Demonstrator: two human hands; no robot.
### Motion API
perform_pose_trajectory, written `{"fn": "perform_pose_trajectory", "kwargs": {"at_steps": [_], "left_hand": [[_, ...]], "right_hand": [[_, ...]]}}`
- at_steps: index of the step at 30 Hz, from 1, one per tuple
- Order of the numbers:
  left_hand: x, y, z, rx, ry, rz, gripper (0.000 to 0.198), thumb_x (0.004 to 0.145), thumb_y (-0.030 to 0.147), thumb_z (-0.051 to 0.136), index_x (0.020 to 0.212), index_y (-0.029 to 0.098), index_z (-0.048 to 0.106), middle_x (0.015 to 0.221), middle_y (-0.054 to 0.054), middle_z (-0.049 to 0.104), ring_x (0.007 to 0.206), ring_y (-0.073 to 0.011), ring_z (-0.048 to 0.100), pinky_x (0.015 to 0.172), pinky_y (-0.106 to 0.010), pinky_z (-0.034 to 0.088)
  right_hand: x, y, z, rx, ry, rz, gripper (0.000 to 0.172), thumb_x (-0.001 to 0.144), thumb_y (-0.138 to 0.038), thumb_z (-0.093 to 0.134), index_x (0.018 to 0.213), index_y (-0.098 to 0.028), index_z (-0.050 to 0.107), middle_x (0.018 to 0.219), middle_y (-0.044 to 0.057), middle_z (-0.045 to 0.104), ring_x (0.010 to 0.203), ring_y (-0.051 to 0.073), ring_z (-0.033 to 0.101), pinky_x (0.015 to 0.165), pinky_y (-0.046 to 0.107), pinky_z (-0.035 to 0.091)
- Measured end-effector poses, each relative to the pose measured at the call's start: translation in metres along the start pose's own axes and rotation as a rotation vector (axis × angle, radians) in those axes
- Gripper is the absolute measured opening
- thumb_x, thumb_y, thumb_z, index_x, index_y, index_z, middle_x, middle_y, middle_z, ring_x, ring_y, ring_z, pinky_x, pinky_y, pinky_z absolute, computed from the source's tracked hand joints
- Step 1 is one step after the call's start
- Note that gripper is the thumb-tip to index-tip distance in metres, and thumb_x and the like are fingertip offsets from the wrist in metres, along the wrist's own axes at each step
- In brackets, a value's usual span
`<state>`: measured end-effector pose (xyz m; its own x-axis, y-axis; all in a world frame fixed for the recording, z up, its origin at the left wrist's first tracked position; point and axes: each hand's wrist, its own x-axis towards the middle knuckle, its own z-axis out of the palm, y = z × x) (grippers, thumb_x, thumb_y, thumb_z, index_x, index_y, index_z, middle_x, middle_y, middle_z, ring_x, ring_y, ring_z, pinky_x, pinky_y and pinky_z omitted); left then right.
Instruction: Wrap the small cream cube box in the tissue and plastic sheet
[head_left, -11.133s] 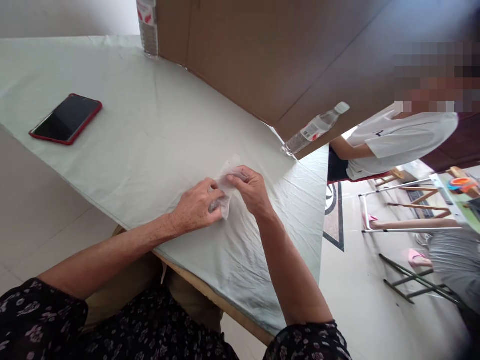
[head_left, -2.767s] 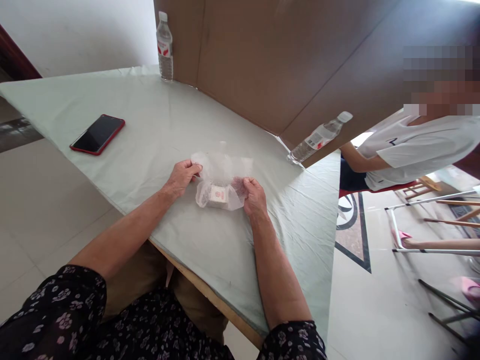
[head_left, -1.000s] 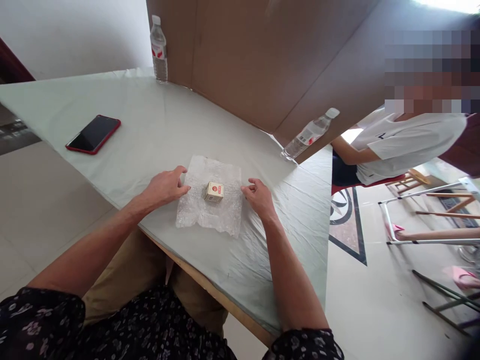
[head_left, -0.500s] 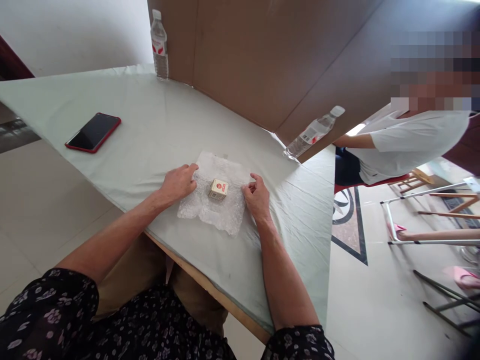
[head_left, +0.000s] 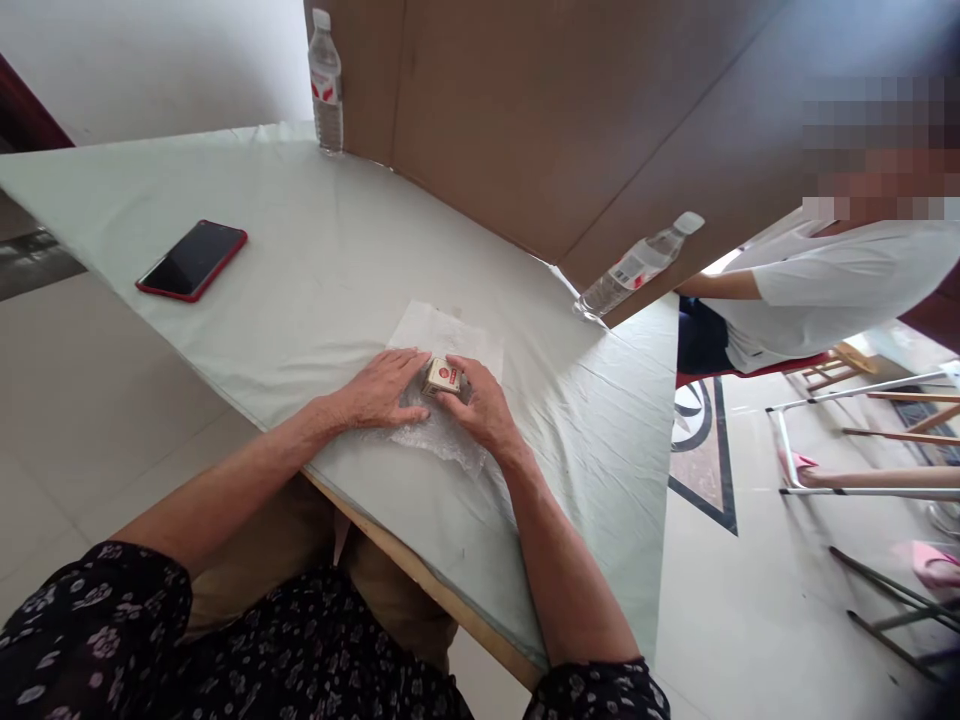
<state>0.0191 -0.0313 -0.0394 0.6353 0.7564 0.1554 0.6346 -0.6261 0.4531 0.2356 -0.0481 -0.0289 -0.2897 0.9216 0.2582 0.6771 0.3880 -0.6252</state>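
Note:
A sheet of clear bubble wrap lies flat on the pale green tablecloth. On it sits a small cream box with a red label. My left hand rests on the wrap with its fingers stretched out, the fingertips touching the box's left side. My right hand is curled against the box's right side, fingers closing on it. Both hands cover the near part of the wrap.
A red-cased phone lies at the left. Two water bottles stand against a tall cardboard screen, one bottle at the back and one bottle on the right. A person in a white shirt sits beyond the table's right edge.
Both hands moved inward from the wrap's side edges to the small box in the middle and now touch it. The wrap lies flatter under them.

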Motion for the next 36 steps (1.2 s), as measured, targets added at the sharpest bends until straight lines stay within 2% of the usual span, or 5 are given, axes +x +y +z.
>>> {"fn": "perform_pose_trajectory", "kwargs": {"at_steps": [6, 15, 24, 30, 36], "left_hand": [[0.001, 0.002, -0.004, 0.086, -0.1, -0.029, 0.079, 0.087, 0.055, 0.059, 0.151, 0.015, 0.035, 0.158, -0.018, 0.041, 0.149, -0.0348, 0.034, 0.121, -0.048, 0.027], [0.0, 0.003, -0.005, 0.077, -0.105, -0.051, 0.076, 0.085, 0.052, 0.06, 0.147, 0.013, 0.041, 0.158, -0.018, 0.041, 0.149, -0.0342, 0.033, 0.122, -0.046, 0.026], [0.0, 0.006, -0.003, 0.085, -0.095, -0.062, 0.075, 0.085, 0.051, 0.06, 0.147, 0.013, 0.042, 0.158, -0.018, 0.04, 0.149, -0.0345, 0.034, 0.123, -0.047, 0.024], [0.0, 0.005, 0.0, 0.108, -0.056, -0.059, 0.076, 0.084, 0.051, 0.063, 0.146, 0.011, 0.044, 0.156, -0.019, 0.043, 0.148, -0.035, 0.035, 0.122, -0.047, 0.025], [0.0, 0.005, 0.0, 0.119, -0.063, -0.058, 0.079, 0.084, 0.053, 0.063, 0.147, 0.011, 0.043, 0.158, -0.019, 0.042, 0.147, -0.0342, 0.036, 0.122, -0.045, 0.025]], "right_hand": [[-0.009, 0.014, -0.035, -0.005, 0.093, 0.099, 0.043, 0.08, -0.038, 0.068, 0.12, -0.022, 0.066, 0.123, 0.011, 0.071, 0.111, 0.028, 0.066, 0.099, 0.047, 0.05], [-0.094, 0.07, -0.105, -0.112, 0.274, 0.507, 0.058, 0.073, -0.05, 0.068, 0.121, -0.019, 0.067, 0.112, 0.014, 0.074, 0.092, 0.028, 0.069, 0.082, 0.049, 0.058], [-0.075, 0.027, -0.083, -0.304, 0.383, 0.22, 0.046, 0.081, -0.029, 0.059, 0.126, -0.022, 0.062, 0.142, 0.016, 0.057, 0.134, 0.032, 0.053, 0.112, 0.059, 0.04], [-0.027, -0.006, -0.026, -0.243, 0.082, 0.014, 0.039, 0.088, -0.025, 0.056, 0.126, -0.022, 0.063, 0.143, 0.012, 0.06, 0.135, 0.026, 0.053, 0.115, 0.048, 0.04], [-0.001, 0.015, 0.006, -0.411, -0.018, 0.151, 0.048, 0.094, -0.032, 0.053, 0.137, -0.013, 0.055, 0.148, 0.019, 0.055, 0.137, 0.032, 0.05, 0.111, 0.052, 0.039]]}}
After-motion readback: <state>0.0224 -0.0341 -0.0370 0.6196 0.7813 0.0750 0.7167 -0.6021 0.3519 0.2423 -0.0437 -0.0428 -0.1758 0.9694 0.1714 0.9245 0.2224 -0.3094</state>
